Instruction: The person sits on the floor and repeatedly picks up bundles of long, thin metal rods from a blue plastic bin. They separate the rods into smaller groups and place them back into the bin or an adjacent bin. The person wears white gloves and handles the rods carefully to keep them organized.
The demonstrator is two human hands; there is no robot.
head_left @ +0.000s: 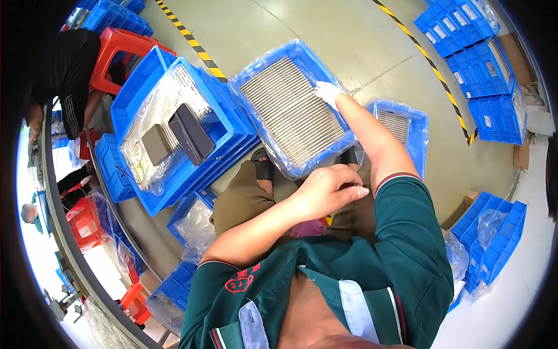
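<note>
We see glossy blue plastic tray [273, 70], crinkled clear film lining, dull grey metal strips [293, 110], white cloth glove [328, 92], matt concrete floor [325, 32].

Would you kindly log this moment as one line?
right hand: gloved, on far edge of blue tray of grey strips | left hand: bare, closed at tray's near edge

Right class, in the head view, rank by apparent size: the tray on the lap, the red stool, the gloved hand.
1. Tray
2. Red stool, though it lies farther off and partly hidden, so its rank is unsure
3. Gloved hand
</note>
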